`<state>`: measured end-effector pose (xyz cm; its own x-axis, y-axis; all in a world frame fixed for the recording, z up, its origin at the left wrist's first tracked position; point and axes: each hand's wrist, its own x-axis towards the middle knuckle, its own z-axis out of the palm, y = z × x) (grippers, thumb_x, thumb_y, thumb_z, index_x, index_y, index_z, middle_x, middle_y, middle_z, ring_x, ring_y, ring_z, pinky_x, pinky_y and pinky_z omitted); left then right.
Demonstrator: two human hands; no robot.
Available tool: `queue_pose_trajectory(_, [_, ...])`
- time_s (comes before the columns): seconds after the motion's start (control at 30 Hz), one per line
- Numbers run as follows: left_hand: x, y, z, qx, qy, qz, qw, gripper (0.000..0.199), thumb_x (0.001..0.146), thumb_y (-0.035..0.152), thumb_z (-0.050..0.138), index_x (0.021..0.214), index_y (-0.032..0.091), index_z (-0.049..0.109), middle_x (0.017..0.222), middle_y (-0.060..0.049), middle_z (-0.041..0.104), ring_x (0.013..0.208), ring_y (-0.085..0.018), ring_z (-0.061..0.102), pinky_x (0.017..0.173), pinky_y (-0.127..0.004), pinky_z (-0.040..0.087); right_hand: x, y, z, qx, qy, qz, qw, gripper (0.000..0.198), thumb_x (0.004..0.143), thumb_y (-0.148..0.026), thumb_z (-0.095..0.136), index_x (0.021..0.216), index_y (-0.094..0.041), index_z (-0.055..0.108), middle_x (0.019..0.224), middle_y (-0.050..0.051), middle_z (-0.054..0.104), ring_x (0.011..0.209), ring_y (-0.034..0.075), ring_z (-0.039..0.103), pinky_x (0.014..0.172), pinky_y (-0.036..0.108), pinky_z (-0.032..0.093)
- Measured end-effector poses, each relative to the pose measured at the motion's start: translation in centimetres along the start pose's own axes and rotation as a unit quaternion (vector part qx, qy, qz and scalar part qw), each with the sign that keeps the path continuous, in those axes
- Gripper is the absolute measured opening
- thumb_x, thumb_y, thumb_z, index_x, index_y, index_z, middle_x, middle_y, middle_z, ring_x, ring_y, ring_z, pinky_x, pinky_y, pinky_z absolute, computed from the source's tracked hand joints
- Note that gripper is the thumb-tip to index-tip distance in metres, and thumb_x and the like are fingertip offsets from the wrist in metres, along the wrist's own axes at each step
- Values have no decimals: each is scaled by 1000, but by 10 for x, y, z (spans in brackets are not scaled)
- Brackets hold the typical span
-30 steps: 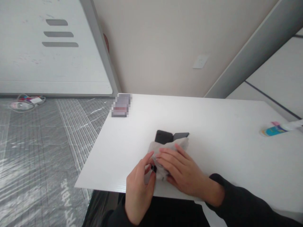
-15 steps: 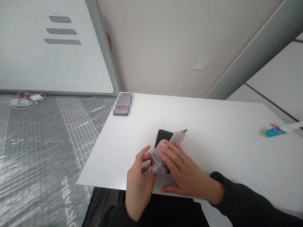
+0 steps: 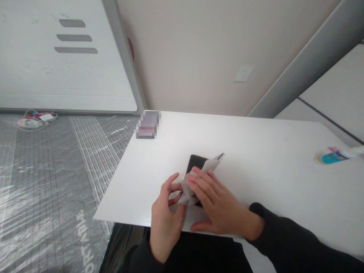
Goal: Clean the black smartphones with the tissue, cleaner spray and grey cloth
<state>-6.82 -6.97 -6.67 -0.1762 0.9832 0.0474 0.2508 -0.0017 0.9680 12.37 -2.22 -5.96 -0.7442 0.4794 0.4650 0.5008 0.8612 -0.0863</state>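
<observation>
A dark smartphone (image 3: 196, 162) with a pale rim lies at the white table's front edge, partly covered by a light grey cloth (image 3: 211, 164). My left hand (image 3: 167, 216) is closed at the phone's lower left side, its thumb and curled fingers gripping the edge where the cloth bunches up. My right hand (image 3: 217, 203) rests flat over the cloth and the phone. Its fingers are stretched out, pressing the cloth down, and the thumb points left, away from the cloth. Most of the phone's lower half is hidden under the cloth and hand.
On the white table (image 3: 256, 151), a blurred-out flat object (image 3: 148, 125) sits at the far left corner. A blue and white bottle (image 3: 335, 156) lies at the right. A wall with a socket (image 3: 244, 73) stands behind. Bagged items with a cable (image 3: 36, 120) are on the plastic-covered floor.
My right hand has slid slightly left over the phone, and the cloth under it has shifted a little. My left hand keeps its grip. The view has tilted slightly.
</observation>
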Motion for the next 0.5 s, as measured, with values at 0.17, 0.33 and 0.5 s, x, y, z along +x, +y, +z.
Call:
queue_pose_trajectory(0.17, [1, 1, 1, 7, 9, -2, 1000, 54, 78, 14, 65, 129, 29, 62, 98, 1, 75, 90, -16, 74, 78, -27, 64, 1, 22, -4, -27, -4, -35, 999, 78, 102, -62, 47, 153, -4, 40, 139, 22, 64, 146, 31, 45, 115, 51, 44])
queue_pose_trajectory(0.33, [2, 4, 3, -11, 8, -10, 1000, 45, 84, 24, 67, 129, 27, 62, 91, 1, 73, 90, -16, 74, 78, -28, 64, -10, 56, -8, -49, 47, 83, 994, 80, 99, -65, 49, 154, -9, 35, 142, 27, 59, 148, 45, 39, 109, 74, 40])
queue_pose_trajectory(0.5, [2, 3, -1, 2, -7, -12, 1000, 57, 74, 13, 63, 129, 27, 63, 99, 0, 76, 80, -14, 74, 69, -25, 63, 7, 1, 0, 12, -16, -11, 1000, 86, 98, -74, 37, 147, -3, 45, 144, 24, 60, 150, 36, 39, 117, 55, 42])
